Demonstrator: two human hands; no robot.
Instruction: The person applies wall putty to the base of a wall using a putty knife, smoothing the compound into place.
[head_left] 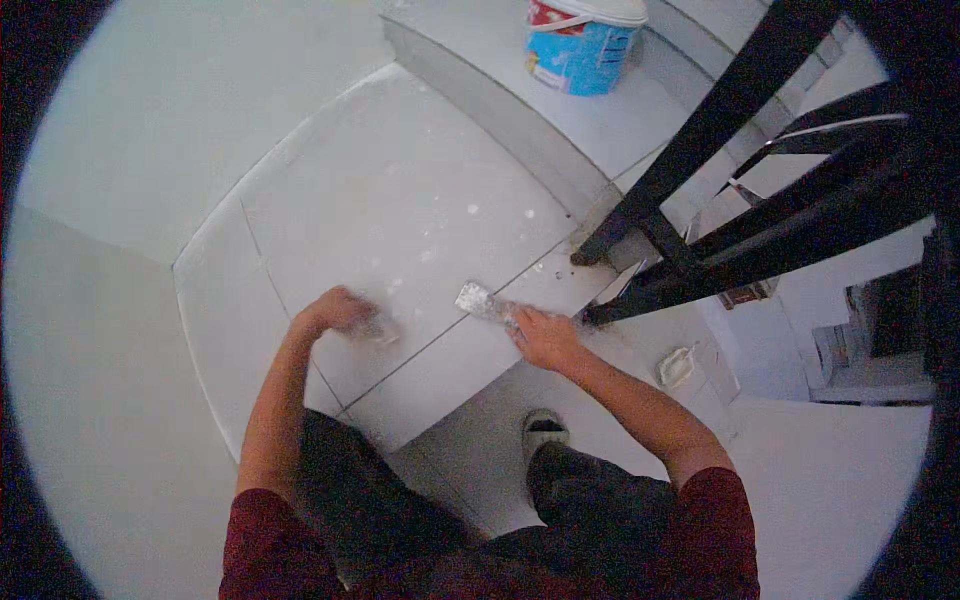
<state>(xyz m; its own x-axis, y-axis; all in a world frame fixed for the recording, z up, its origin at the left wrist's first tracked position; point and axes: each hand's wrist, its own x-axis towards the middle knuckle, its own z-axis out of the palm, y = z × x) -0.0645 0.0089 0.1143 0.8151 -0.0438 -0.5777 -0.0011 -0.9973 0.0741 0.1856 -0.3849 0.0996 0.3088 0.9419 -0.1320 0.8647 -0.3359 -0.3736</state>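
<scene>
Metal scraper point(473, 298), over the near tiles point(430, 352): clamped in our right hand point(545, 340). Blur hides our left hand's point(340, 310) grip; we cannot tell. We advise keeping the blade low. Far: blue bucket point(583, 58).

- Between the left hand point(343, 308) and the putty knife point(484, 302), a gap opens above the white tiles point(350, 190).
- Beyond both, low passage runs up to the curved step riser point(500, 118); a bucket point(585, 55) stands above it.
- Black railing point(700, 135) obstructs the right hand's point(545, 338) outer side.
- Leftward, the wall point(110, 150) limits reach.
</scene>
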